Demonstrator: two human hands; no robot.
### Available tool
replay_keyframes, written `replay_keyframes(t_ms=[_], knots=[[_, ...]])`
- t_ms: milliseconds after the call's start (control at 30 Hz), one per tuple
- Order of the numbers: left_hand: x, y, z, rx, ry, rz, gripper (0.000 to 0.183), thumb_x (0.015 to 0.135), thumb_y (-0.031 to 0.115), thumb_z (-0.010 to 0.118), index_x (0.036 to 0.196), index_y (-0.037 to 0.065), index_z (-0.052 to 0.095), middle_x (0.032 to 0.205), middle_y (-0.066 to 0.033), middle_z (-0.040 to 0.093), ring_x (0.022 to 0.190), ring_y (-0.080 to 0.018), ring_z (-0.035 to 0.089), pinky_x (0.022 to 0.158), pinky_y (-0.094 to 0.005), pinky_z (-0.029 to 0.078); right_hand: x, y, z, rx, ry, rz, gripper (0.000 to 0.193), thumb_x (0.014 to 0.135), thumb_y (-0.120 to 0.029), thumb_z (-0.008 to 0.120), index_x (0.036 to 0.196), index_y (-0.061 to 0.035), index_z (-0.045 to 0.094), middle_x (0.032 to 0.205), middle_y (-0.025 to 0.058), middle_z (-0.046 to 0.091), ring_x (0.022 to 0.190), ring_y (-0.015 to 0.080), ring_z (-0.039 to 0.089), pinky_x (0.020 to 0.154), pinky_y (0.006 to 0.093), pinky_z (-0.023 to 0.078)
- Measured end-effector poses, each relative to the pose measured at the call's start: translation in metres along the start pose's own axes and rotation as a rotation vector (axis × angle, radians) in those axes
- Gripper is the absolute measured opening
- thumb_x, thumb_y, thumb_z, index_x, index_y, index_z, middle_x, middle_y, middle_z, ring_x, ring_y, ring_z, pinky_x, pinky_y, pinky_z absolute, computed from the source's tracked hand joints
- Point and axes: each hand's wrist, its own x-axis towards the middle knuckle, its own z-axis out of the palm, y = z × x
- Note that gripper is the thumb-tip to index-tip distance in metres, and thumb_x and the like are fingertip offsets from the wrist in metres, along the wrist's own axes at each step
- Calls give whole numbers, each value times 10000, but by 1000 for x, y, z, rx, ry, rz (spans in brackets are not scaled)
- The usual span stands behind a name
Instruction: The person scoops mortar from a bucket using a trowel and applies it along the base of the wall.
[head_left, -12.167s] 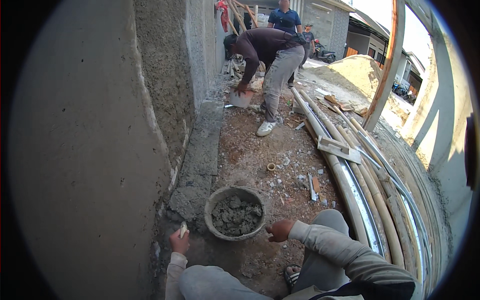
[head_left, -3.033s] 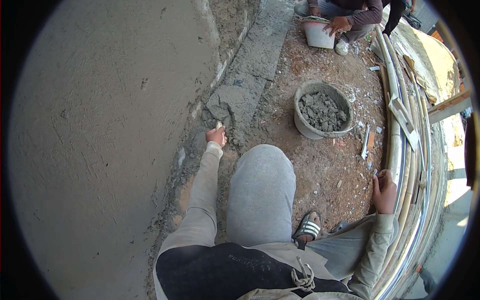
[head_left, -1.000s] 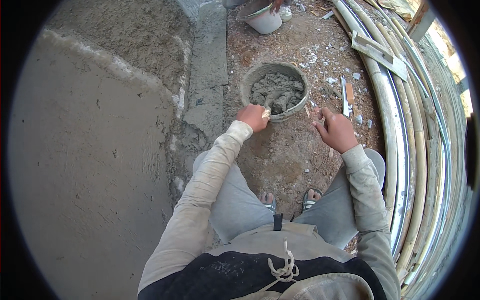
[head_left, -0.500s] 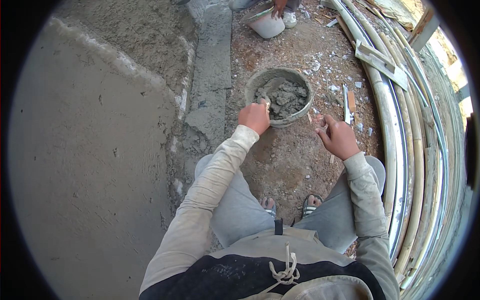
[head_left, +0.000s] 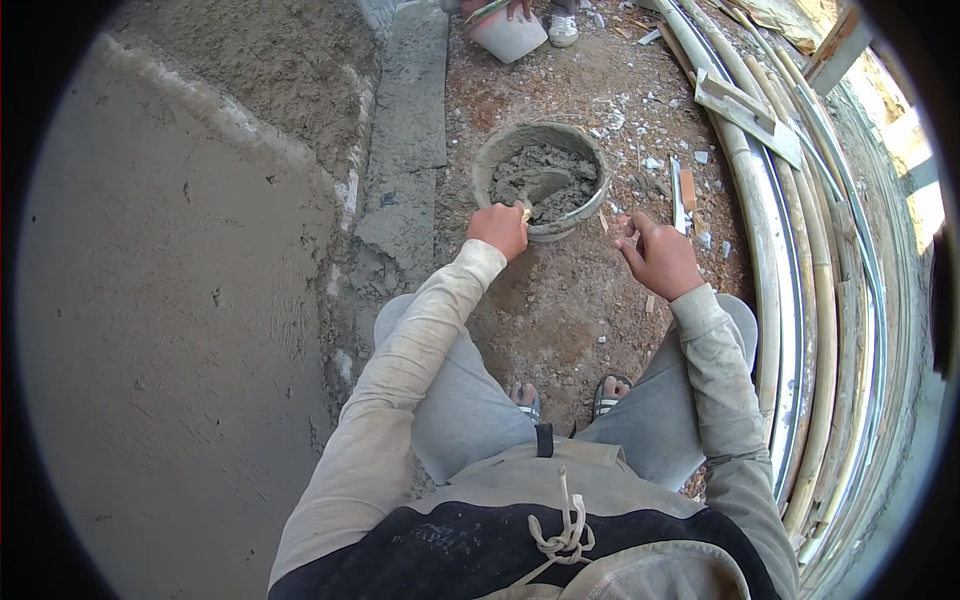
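Note:
My left hand (head_left: 498,232) is closed round the handle of a trowel, just over the near left rim of a round bucket (head_left: 484,178). The trowel's mortar-smeared blade (head_left: 547,185) rests in the wet grey mortar (head_left: 535,165) inside. Mostly hidden by my fingers, the handle shows only a small yellowish end. To the right of the bucket, my right hand (head_left: 660,258) hovers above the dirt with nothing in it, its fingers loosely bent and thumb and forefinger apart.
Smoothed wet cement (head_left: 180,300) spreads on the left, beside a mortar-covered strip (head_left: 405,110). Bamboo poles and pipes (head_left: 825,280) line the right, with a plastering float (head_left: 750,115) on them. Ahead, another person's hand grips a pale bucket (head_left: 508,38). An orange-brown block (head_left: 687,189) lies among debris.
The trowel blade has shifted rightward and nearer within the mortar. My right hand stays raised and empty. The whole view has moved slightly. The other person's bucket has shifted a little.

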Motion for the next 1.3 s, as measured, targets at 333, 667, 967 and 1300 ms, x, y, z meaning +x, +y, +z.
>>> replay_keyframes(t_ms=[333,667,967,1300], knots=[[2,-5,-14,-189,-154,-158,318,816,317,654,978,49,705,971,-219,680,936,-377,658,848,-456,527,-16,-5,-19,27,-15,30,272,869,-330,662,932,-86,558,578,91,605,589,312,629,535,430,477],[-14,-74,-40,-346,59,-180,280,879,300,632,1044,85,702,901,-129,691,661,-259,669,605,-367,538,-20,-27,-24,76,23,5,229,861,-252,682,917,-67,559,555,91,566,518,281,600,494,394,435],[-218,-213,17,-931,226,-915,232,924,264,600,946,44,671,669,-24,602,444,-110,546,392,-286,411,-28,-12,-27,36,-40,49,209,882,-215,676,931,-44,567,541,93,535,463,241,535,467,372,373],[-294,-200,132,-368,308,-1179,273,810,284,638,906,33,683,863,-249,672,877,-435,645,774,-511,519,-19,11,-4,-14,-90,74,199,914,-205,645,893,-32,549,543,96,553,464,197,539,469,337,378]])
